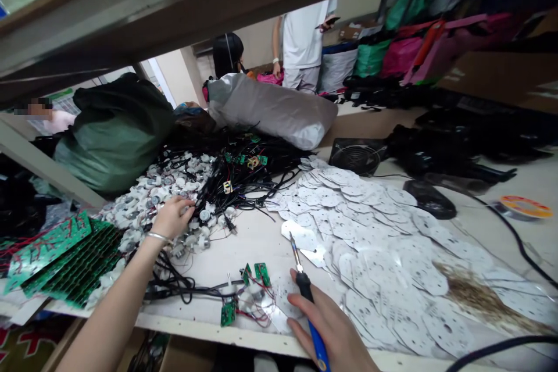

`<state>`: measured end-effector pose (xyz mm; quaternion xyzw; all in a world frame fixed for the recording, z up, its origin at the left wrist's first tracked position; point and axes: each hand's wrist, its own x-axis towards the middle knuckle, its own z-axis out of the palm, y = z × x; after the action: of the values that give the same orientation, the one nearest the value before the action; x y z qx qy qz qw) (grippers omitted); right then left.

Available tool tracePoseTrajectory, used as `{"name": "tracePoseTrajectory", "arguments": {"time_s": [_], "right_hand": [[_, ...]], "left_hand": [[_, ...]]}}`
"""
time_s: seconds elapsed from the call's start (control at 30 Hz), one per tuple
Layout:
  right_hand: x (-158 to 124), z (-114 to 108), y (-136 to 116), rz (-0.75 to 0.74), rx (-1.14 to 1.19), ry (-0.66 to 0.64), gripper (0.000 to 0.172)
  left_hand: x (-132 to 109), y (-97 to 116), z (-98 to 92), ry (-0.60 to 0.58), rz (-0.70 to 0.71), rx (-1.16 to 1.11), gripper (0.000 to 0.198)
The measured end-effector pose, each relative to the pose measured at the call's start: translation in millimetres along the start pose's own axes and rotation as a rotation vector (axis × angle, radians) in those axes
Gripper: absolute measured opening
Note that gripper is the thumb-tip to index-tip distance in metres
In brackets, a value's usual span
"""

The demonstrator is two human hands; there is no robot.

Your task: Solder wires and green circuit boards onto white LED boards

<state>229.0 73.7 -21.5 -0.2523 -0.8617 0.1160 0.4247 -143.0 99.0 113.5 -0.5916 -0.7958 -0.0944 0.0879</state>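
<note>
My right hand (331, 325) is wrapped round a soldering iron (308, 308) with a blue and black handle, its metal tip pointing up and away over the white flat plates (375, 256). My left hand (174, 218) reaches into a heap of small white motor-like parts (152, 186), close to tangled black cables (226, 192). Its fingers are curled together at the heap's edge; what lies between them is hidden. Between the hands, small green circuit boards (228, 313) with red wires lie on the table, beside a white part and black cables.
Stacked green circuit panels (74, 261) lie at the left. A black fan (355, 156), a solder spool (525, 207) and a brush with tan bristles (475, 296) are on the table. Large bags (270, 107) stand behind. A shelf beam (174, 11) crosses overhead. People are in the background.
</note>
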Motion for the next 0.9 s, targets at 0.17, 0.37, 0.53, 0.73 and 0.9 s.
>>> {"name": "tracePoseTrajectory", "arguments": {"time_s": [0.17, 0.37, 0.53, 0.73, 0.9], "right_hand": [[0, 0, 1, -0.007, -0.005, 0.022, 0.034], [-2, 3, 0, -0.021, -0.063, 0.126, 0.027], [-4, 9, 0, -0.015, -0.083, 0.156, 0.02], [-7, 13, 3, -0.03, -0.084, 0.187, 0.02], [-5, 11, 3, -0.013, -0.049, 0.23, 0.021]], "left_hand": [[60, 44, 3.3, 0.068, -0.053, 0.024, 0.044], [106, 78, 21.7, -0.15, -0.129, 0.093, 0.029], [93, 66, 16.8, -0.147, -0.151, 0.121, 0.026], [103, 58, 18.7, -0.154, -0.149, 0.128, 0.022], [107, 59, 26.8, -0.123, -0.157, 0.149, 0.036]]}}
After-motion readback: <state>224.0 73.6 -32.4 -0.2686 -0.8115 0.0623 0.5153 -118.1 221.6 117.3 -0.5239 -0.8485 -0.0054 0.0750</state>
